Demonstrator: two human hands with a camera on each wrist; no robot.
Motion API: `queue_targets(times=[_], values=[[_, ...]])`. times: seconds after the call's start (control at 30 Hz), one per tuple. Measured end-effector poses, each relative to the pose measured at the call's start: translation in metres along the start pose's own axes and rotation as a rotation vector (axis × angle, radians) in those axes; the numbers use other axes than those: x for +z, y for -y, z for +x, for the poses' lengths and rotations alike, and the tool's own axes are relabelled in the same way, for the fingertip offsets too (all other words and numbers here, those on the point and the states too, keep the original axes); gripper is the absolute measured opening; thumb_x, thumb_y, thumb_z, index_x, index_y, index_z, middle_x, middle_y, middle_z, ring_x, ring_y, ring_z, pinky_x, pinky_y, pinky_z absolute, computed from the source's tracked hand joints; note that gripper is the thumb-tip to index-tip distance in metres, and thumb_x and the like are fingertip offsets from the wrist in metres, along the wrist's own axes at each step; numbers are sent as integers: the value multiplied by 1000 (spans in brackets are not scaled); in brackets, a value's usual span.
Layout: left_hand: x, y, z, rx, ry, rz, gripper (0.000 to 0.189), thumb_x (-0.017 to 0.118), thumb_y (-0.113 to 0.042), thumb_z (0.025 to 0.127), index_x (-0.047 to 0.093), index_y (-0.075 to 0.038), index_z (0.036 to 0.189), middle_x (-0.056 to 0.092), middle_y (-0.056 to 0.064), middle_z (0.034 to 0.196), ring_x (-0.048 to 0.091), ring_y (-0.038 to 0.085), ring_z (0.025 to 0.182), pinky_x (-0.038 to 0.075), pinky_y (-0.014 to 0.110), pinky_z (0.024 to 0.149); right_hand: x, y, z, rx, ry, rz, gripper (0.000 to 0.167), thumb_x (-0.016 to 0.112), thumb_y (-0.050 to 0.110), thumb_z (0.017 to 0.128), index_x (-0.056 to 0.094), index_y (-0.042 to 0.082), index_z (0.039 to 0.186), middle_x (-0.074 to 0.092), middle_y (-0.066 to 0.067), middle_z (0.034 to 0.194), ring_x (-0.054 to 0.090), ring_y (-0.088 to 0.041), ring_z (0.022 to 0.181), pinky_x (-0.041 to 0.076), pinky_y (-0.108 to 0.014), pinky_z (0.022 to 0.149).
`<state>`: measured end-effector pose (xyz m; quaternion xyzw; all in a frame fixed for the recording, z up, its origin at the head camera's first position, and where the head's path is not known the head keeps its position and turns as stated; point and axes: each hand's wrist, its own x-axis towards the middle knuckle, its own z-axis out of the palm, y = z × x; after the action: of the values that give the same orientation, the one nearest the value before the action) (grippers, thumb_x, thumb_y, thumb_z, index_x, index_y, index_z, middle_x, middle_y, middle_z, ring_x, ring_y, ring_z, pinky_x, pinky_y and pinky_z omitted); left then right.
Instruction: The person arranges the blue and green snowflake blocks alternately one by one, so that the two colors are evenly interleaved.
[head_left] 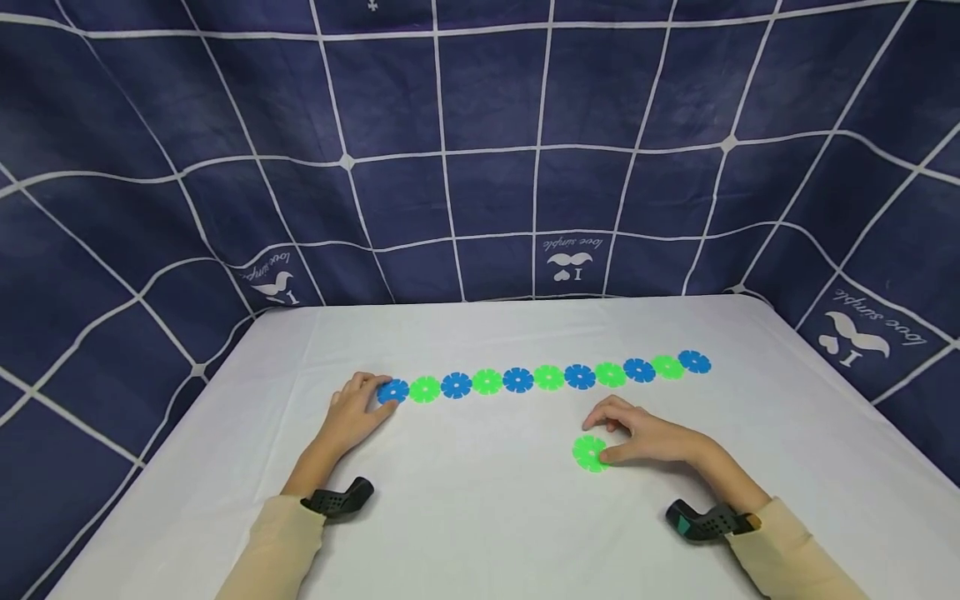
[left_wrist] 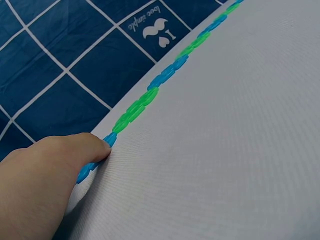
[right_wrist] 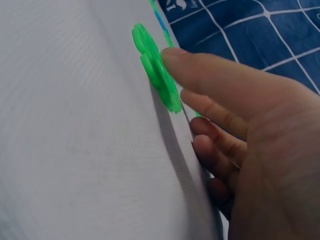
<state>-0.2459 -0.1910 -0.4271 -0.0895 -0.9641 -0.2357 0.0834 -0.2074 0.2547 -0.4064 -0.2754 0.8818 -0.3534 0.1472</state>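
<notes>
A row of flat plastic interlocking discs, blue and green in turn, lies across the white table. At its left end my left hand (head_left: 351, 412) holds a blue interlocking disc (head_left: 393, 391), thumb at the near edge and fingers at the far edge. In the left wrist view the thumb (left_wrist: 95, 147) covers part of that disc. My right hand (head_left: 645, 436), in front of the row, pinches a separate green interlocking disc (head_left: 589, 453) tilted toward the head camera. The thumb overlaps its right side, and the bent fingers curve above it.
Next to the held blue disc lies a green disc (head_left: 425, 389); a blue disc (head_left: 694, 362) ends the row at the right. Dark blue cloth (head_left: 487, 200) with white lines hangs behind and beside the white table (head_left: 465, 517). Each wrist wears a black camera mount (head_left: 337, 500).
</notes>
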Motion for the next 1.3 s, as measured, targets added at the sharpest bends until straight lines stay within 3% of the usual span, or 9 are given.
queue_targets(times=[0.17, 0.33, 0.53, 0.9, 1.13, 1.3], values=[[0, 1, -2, -1, -7, 3, 51, 56, -36, 85, 50, -7, 127, 45, 18, 123, 44, 36, 115, 29, 49, 89, 2, 5, 1, 23, 3, -65, 34, 70, 35, 76, 56, 26, 106, 44, 5, 113, 40, -8, 98, 31, -36, 84], [0, 1, -2, 2, 1, 5, 52, 57, -37, 85, 50, -7, 127, 45, 18, 123, 44, 36, 115, 29, 49, 89, 2, 8, -2, 4, 4, -55, 32, 70, 32, 76, 55, 20, 102, 45, 4, 107, 41, -6, 94, 33, -27, 84], [1, 0, -4, 4, -7, 4, 51, 57, -36, 85, 51, -7, 126, 46, 19, 122, 45, 36, 114, 29, 49, 88, 3, 14, -2, -22, 61, 56, 38, 69, 23, 78, 45, 10, 103, 47, -2, 93, 44, -9, 86, 37, -20, 77], [4, 3, -2, 22, -27, 4, 50, 58, -35, 84, 51, -7, 125, 47, 18, 121, 46, 35, 112, 29, 46, 84, 1, 24, -2, -10, 140, 157, 35, 62, 10, 81, 37, 8, 105, 46, 5, 78, 40, -5, 76, 35, -23, 68], [3, 2, 0, 15, -12, 1, 51, 56, -37, 85, 50, -7, 126, 46, 18, 122, 44, 36, 114, 29, 47, 86, -15, 18, -4, -53, 125, 235, 31, 56, 5, 84, 43, 5, 112, 51, 2, 82, 44, -5, 71, 38, -23, 65], [3, 2, -1, 8, -11, -1, 52, 56, -37, 85, 50, -7, 126, 46, 19, 123, 44, 36, 115, 28, 47, 86, -32, 13, -10, -20, 68, 222, 34, 52, 5, 86, 45, 1, 120, 53, -1, 84, 50, -8, 70, 42, -26, 66]])
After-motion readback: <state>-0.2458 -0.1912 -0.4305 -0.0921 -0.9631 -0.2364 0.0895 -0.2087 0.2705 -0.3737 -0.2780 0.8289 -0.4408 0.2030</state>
